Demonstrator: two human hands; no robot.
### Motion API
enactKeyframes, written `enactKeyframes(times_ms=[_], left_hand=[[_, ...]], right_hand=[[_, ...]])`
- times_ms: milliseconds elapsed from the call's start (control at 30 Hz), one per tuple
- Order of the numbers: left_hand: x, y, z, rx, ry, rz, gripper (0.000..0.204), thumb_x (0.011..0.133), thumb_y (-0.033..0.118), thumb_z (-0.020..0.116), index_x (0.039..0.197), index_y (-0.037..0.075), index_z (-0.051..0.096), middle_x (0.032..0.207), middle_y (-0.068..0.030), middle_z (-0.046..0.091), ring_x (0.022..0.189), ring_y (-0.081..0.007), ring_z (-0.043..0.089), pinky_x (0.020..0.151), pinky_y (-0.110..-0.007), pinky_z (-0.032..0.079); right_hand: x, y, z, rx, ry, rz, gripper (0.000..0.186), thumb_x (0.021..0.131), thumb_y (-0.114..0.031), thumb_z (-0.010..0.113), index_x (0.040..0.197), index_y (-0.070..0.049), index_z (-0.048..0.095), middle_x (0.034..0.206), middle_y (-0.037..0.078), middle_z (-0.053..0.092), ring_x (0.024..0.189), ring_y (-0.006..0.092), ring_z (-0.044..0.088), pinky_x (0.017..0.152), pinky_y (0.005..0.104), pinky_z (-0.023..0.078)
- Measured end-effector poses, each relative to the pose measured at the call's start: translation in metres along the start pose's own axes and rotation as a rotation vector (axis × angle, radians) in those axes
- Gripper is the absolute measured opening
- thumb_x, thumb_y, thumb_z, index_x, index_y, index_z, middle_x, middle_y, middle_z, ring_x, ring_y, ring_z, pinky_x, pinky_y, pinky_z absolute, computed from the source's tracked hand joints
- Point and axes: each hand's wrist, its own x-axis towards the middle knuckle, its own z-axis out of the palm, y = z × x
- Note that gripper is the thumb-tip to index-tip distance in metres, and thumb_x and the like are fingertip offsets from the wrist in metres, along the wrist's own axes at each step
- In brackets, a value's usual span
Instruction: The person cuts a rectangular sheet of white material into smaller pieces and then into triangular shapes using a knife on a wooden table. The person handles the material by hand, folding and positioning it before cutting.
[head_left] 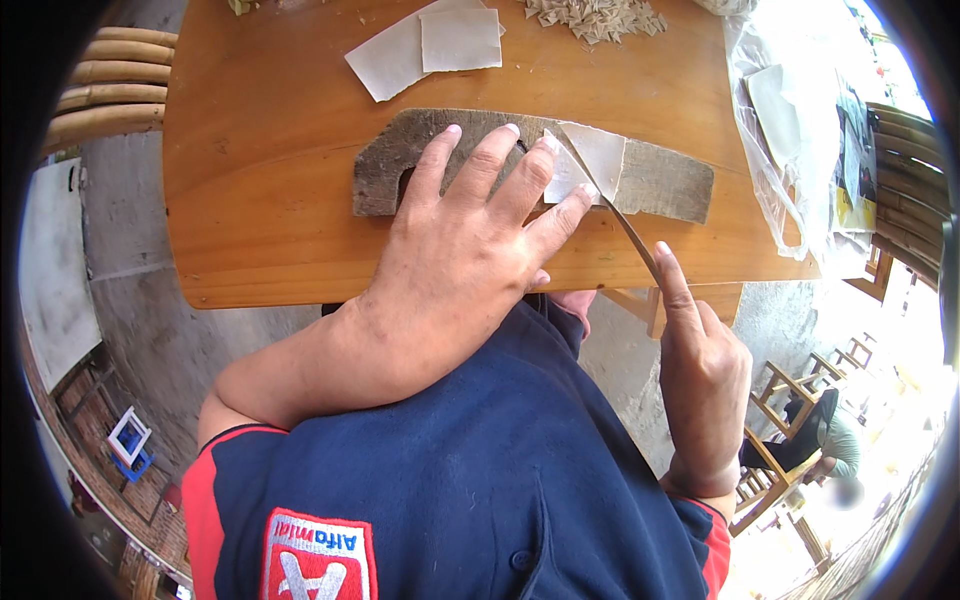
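My left hand (pixel 460 240) lies flat with its fingers spread over a worn wooden cutting board (pixel 665 185). Its forefinger and thumb press on a thin, pale, stiff-looking sheet (pixel 603 150) that rests on the board. In my right hand (pixel 705 375) is a narrow knife (pixel 633 237), the forefinger stretched along its back. The blade lies slantwise across the sheet, close beside my left thumb. The handle is hidden inside my right fist.
Two more pale sheets (pixel 461 40) overlap on the wooden table (pixel 260 190) beyond the board. A heap of small cut pieces (pixel 597 17) sits at the far edge. A clear plastic bag (pixel 775 150) hangs over the right side. Another person (pixel 825 435) is off to the right.
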Motion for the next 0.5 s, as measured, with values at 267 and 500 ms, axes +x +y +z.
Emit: enactKeyframes(times_ms=[267,500], left_hand=[[0.019,-0.014,-0.007,-0.206,0.095,-0.002,0.059,0.074,0.024,0.084,0.129,0.013,0.065,0.124,-0.0101,0.057,0.117,-0.0323,0.054,0.102,-0.047,0.044],[0.055,-0.016,0.017,-0.139,0.246,-0.049,0.040,0.083,0.024,0.079,0.119,0.009,0.070,0.117,-0.0115,0.061,0.113,-0.0303,0.056,0.100,-0.045,0.044]], right_hand=[[-0.014,0.014,0.009,0.234,0.028,0.089,0.056,0.090,0.009,0.059,0.142,-0.010,0.061,0.094,0.018,0.073,0.065,0.0254,0.068,0.064,0.0373,0.055],[-0.022,0.018,0.027,0.585,0.146,0.225,0.056,0.087,0.008,0.063,0.139,-0.013,0.064,0.102,0.021,0.073,0.072,0.0244,0.072,0.069,0.0326,0.055]])
